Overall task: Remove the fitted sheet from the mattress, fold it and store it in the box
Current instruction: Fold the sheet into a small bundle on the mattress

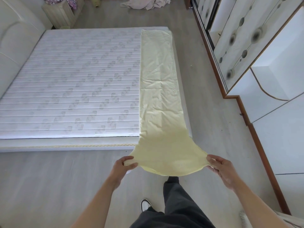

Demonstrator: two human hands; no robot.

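The pale yellow fitted sheet (160, 89) lies folded into a long narrow strip along the right edge of the bare quilted white mattress (74, 83). Its near end hangs off the foot of the bed, stretched between my two hands. My left hand (125, 163) pinches the near left corner. My right hand (218, 167) pinches the near right corner. The storage box does not show plainly.
A padded white headboard (14, 46) runs along the left. Sliding wardrobe doors (246, 38) and white cabinets line the right wall. A crumpled cloth (146, 3) lies on the grey floor beyond the bed, beside a ribbed bedside unit (60, 14). My legs stand below the sheet.
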